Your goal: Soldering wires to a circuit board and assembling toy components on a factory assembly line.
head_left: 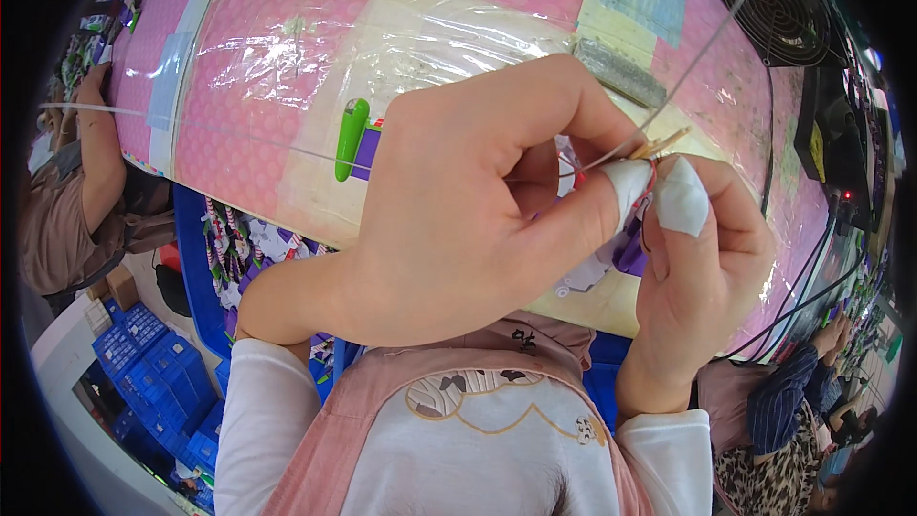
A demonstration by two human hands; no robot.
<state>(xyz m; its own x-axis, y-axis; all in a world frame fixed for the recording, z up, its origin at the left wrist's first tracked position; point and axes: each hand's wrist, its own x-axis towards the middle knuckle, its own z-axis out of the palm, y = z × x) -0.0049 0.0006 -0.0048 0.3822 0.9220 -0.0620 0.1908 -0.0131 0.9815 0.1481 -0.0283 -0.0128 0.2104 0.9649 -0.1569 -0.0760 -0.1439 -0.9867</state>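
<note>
My left hand (458, 182) is closed, thumb and forefinger pinched on a thin grey strand (659, 115). The strand runs up to the top right. A small tan sliver (669, 141) sticks out at the fingertips, beside a bit of red. Against these fingertips, my right hand (712, 248) is closed in a pinch; what it grips is mostly hidden. White tape wraps both thumbs. A dark thin hook shape (647, 208) shows beside the right thumb. Purple and white pieces (626, 253) hang below, partly covered. A green and purple piece (351, 139) lies left of my left hand.
The table has a pink dotted cover (248, 67) under clear film. A grey bar (621, 74) lies beyond my hands. At the far right stands a black fan (772, 5) with cables. A blue bin (198, 258) holds many small pieces. Other people sit left and right.
</note>
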